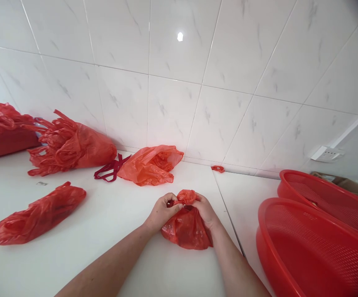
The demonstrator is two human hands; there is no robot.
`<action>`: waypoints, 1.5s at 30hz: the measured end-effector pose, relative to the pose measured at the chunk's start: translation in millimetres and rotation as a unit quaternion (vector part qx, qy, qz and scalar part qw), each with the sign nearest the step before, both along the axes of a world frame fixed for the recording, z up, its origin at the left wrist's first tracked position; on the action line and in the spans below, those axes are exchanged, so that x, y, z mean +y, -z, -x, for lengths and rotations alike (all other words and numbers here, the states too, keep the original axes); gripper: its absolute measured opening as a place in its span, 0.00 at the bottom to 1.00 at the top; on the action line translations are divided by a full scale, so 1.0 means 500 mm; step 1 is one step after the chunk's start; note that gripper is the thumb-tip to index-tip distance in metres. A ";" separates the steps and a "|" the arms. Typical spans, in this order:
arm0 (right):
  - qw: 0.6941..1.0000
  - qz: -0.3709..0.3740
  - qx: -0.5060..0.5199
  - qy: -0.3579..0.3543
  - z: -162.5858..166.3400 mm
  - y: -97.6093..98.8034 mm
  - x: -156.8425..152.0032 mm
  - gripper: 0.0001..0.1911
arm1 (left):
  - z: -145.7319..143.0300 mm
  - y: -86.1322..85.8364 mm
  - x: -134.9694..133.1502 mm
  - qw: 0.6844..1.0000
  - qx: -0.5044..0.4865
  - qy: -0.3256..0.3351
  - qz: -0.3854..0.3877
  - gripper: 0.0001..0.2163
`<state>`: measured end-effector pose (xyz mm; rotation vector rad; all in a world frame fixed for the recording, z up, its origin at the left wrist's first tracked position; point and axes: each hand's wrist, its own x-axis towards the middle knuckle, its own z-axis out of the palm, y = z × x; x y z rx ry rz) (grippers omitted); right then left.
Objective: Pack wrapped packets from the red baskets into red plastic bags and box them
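A small red plastic bag (185,229) rests on the white counter (110,231) in front of me, its top gathered into a knot-like bunch. My left hand (162,211) pinches the bag's top from the left, fingers closed on the plastic. My right hand (206,211) grips the same bunched top from the right. Both hands touch the bag; its lower part lies between my wrists.
Other red plastic bags lie around: a flat one (39,214) at the left, a bundle (70,146) and a box-like one (2,132) at the back left, an orange-red bag (149,165) by the tiled wall. Two red mesh baskets (318,247) stand at the right.
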<state>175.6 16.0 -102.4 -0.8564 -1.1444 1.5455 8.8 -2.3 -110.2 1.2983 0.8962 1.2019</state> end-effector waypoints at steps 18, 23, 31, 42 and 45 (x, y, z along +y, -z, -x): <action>0.941 0.091 0.255 0.204 -0.134 0.017 0.049 0.12 | 0.066 -0.022 0.040 0.949 0.005 -0.298 -0.101 0.16; 0.940 0.100 0.249 0.210 -0.139 0.022 0.050 0.12 | 0.065 -0.024 0.040 0.950 0.003 -0.301 -0.087 0.16; 0.938 0.108 0.245 0.218 -0.144 0.028 0.052 0.10 | 0.065 -0.020 0.041 0.949 0.019 -0.305 -0.077 0.15; 0.969 0.043 0.159 0.183 -0.133 0.025 0.044 0.17 | 0.054 -0.007 0.033 0.956 0.059 -0.267 -0.103 0.17; 0.986 -0.009 0.025 0.163 -0.101 0.022 0.035 0.27 | 0.050 -0.003 0.032 0.967 0.061 -0.231 -0.085 0.28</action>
